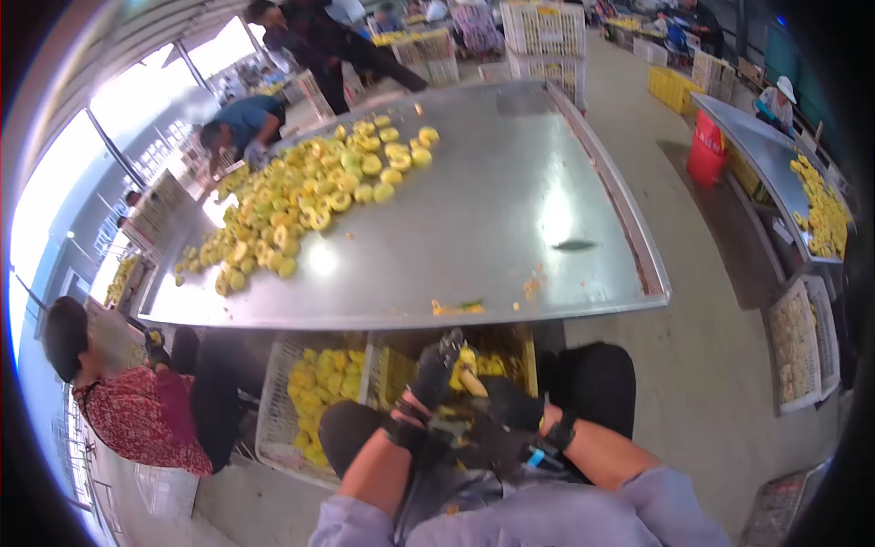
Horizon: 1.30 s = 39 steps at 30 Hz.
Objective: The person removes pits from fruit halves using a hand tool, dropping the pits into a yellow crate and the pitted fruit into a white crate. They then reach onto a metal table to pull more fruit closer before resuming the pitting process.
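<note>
Both my hands wear dark gloves and meet above my lap, just below the near table edge. My left hand (439, 366) has its fingers closed on a yellow peach (466, 356). My right hand (512, 406) is close against the peach from the other side, its fingers curled and partly hidden. A pale tan rounded piece (472, 383) shows between the hands; I cannot make out what it is. Under them stands a crate (531, 360) holding more yellow fruit. To its left, a white crate (273, 401) is filled with yellow fruit (324, 383).
A metal table (474, 201) with a raised rim bears a heap of halved yellow peaches (292, 196). A person in a red patterned top (146, 410) sits at left; another person (246, 123) leans over the far side. At right are a red bucket (706, 150) and another table (756, 137).
</note>
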### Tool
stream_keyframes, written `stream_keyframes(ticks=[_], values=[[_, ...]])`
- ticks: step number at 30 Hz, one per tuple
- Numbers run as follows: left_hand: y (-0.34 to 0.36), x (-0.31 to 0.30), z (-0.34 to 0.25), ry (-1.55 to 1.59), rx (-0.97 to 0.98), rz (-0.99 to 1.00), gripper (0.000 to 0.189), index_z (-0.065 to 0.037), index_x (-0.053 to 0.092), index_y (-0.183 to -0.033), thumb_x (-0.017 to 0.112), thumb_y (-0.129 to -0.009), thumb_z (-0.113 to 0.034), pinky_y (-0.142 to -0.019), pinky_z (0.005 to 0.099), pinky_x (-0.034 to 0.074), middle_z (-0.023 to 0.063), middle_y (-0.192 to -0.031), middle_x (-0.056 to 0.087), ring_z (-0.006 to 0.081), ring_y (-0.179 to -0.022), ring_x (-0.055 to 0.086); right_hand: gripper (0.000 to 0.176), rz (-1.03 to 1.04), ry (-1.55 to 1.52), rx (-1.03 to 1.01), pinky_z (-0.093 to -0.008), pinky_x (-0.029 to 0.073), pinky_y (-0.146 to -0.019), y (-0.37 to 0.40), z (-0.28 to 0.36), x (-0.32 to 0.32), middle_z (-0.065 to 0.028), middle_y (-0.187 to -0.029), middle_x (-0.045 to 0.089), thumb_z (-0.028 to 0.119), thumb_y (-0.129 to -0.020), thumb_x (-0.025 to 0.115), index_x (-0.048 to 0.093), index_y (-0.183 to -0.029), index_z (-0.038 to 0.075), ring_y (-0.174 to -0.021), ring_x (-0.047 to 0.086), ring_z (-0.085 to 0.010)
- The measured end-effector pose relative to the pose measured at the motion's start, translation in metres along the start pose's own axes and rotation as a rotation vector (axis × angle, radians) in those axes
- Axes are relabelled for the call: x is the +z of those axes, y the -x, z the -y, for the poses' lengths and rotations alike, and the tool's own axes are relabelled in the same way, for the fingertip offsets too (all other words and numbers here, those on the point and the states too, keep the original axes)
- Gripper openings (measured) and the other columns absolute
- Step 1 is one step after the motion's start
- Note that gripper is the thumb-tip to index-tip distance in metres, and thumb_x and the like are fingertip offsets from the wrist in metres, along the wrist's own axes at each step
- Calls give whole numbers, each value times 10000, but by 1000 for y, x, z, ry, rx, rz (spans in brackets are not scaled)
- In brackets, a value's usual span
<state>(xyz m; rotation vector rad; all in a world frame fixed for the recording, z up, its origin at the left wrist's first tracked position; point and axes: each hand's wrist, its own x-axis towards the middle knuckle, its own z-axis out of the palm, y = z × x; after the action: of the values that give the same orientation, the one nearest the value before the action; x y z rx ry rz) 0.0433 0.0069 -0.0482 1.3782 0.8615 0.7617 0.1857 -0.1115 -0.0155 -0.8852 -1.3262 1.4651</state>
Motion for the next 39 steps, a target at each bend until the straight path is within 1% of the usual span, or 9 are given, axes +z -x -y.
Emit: stream_keyframes(ticks=[7, 15, 18, 23, 25, 28, 33, 35, 39], values=[[12, -34, -17, -858, 746, 249, 524, 21, 454, -1285, 600, -784, -24, -941, 347, 423, 195, -1214, 545, 297, -1100, 547, 298, 28, -22, 212, -293, 446, -642, -8, -3, -3, -55, -806, 621, 187, -863, 575, 561, -1109, 20, -714, 545, -109], [10, -36, 4, -355, 182, -139, 248, 30, 548, -1109, 547, -883, -74, -816, 313, 505, 84, -983, 622, 162, -901, 608, 274, -290, 295, 61, -381, 451, -662, -23, -11, 15, -210, -812, 595, 190, -808, 591, 549, -981, -19, -731, 575, -336], [-10, -61, 40, 754, -250, -331, 530, 21, 478, -1190, 733, -747, -116, -804, 324, 513, 100, -984, 637, 206, -875, 627, 302, -455, 416, 130, -395, 453, -669, -30, -40, -2, -235, -827, 593, 207, -809, 593, 539, -989, -30, -754, 573, -373], [12, -39, 11, 390, 28, -212, 655, 20, 416, -1222, 777, -716, -189, -811, 334, 503, 109, -1007, 643, 216, -907, 624, 334, -465, 777, 206, -441, 458, -703, -28, -68, -21, -276, -900, 590, 205, -813, 586, 521, -1023, -46, -831, 573, -419], [18, -32, -13, -344, 140, -216, 668, 18, 418, -1217, 789, -702, -188, -822, 333, 497, 103, -1008, 642, 206, -927, 617, 356, 14, 1012, 303, -460, 453, -711, -16, -101, -41, -264, -891, 599, 262, -826, 565, 536, -1048, -15, -847, 570, -429], [11, -35, -4, 656, 31, -144, 573, 16, 477, -1149, 787, -706, -172, -832, 319, 496, 97, -987, 642, 204, -917, 617, 378, -42, 1023, 365, -463, 453, -739, -22, -98, -44, -251, -901, 605, 279, -843, 523, 533, -1152, 62, -868, 575, -422], [24, -29, -19, -555, 278, -266, 679, 24, 412, -1279, 769, -716, -101, -871, 312, 481, 131, -1154, 563, 201, -1016, 569, 394, 301, 1153, 402, -439, 458, -789, -13, -101, -45, -248, -907, 609, 311, -874, 490, 528, -1217, 121, -901, 582, -410], [20, -33, -3, 367, 102, -176, 752, 11, 354, -1338, 767, -716, -82, -885, 309, 474, 134, -1191, 515, 191, -1044, 535, 425, 46, 965, 390, -426, 458, -794, -9, -88, -38, -238, -947, 612, 347, -869, 503, 550, -1174, 56, -934, 583, -393], [17, -37, 6, 737, 109, -55, 756, 5, 343, -1344, 762, -719, -69, -908, 300, 467, 104, -1126, 516, 189, -1014, 525, 407, 102, 881, 600, -433, 456, -784, -20, -65, -37, -234, -962, 612, 337, -838, 554, 564, -1088, 16, -931, 580, -396]])
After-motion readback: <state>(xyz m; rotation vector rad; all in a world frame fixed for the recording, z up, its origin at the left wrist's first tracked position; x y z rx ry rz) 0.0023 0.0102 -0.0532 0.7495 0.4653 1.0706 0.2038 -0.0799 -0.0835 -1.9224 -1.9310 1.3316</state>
